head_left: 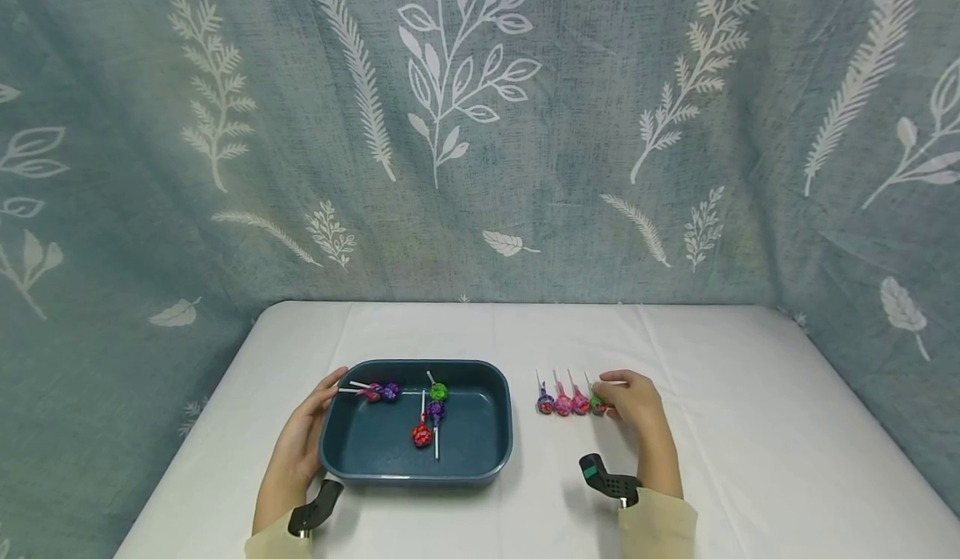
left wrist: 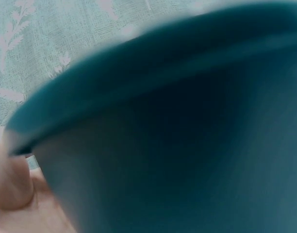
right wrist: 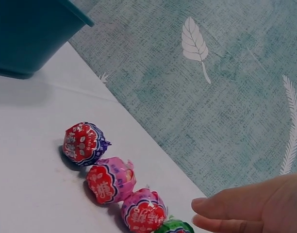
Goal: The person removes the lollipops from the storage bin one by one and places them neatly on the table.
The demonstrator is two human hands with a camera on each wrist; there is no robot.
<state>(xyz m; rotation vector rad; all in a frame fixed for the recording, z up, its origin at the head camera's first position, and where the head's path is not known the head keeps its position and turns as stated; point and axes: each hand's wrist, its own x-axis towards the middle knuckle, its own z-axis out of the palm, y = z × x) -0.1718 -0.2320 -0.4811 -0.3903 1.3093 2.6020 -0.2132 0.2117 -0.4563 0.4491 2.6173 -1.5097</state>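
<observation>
We see a green-and-red wrapped round lollipop (head_left: 597, 406) on the white cloth-covered table (head_left: 720, 442), its white stick pointing toward the leaf-patterned curtain and leaning slightly left, its long axis running near to far. Alongside lie two pink-and-red wrapped round lollipops (head_left: 562, 406) (head_left: 581, 404) and a blue-and-red one (head_left: 545, 404), similarly aligned, their wrappers crinkled and lettered. The right hand (head_left: 636, 399) is at the green one; we cannot tell whether it pinches the stick. The left hand (head_left: 302, 434), fingers extended, touches the dark teal rectangular tray (head_left: 468, 451).
</observation>
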